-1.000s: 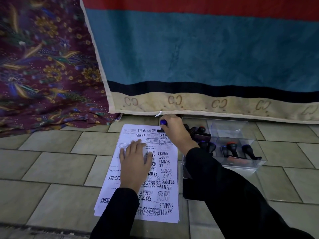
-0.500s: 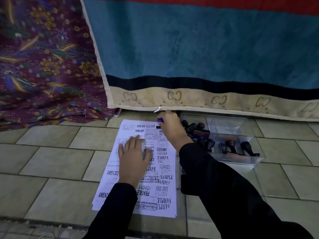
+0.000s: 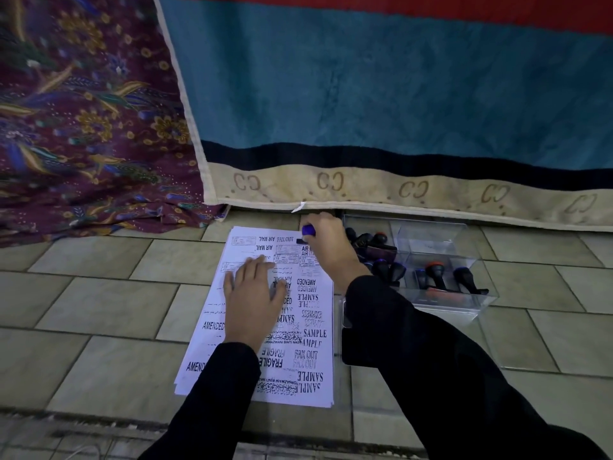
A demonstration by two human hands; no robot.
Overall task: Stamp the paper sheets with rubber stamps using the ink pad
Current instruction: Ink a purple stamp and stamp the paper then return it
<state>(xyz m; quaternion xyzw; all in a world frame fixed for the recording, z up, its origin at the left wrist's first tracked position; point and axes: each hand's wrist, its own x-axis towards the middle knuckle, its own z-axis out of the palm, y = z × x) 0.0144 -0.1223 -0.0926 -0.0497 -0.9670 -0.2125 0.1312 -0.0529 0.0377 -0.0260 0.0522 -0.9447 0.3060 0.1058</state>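
Note:
A stack of white paper sheets (image 3: 232,327), covered in black stamp marks, lies on the tiled floor. My left hand (image 3: 253,298) rests flat on the middle of the top sheet, fingers spread. My right hand (image 3: 328,247) grips a rubber stamp with a blue knob (image 3: 308,230) and holds it down on the sheet's far right corner. A dark ink pad (image 3: 346,351) lies just right of the paper, mostly hidden under my right sleeve.
A clear plastic box (image 3: 471,303) with several rubber stamps (image 3: 434,270) stands to the right of the paper. A hanging blue, black and beige carpet (image 3: 365,94) and a purple patterned cloth (image 3: 83,127) close off the far side. Tiled floor (image 3: 99,293) lies to the left.
My right hand stays at the sheet's far right corner with the stamp. A "FAX OUT" mark now shows beside the stamp. My left hand has not moved on the paper.

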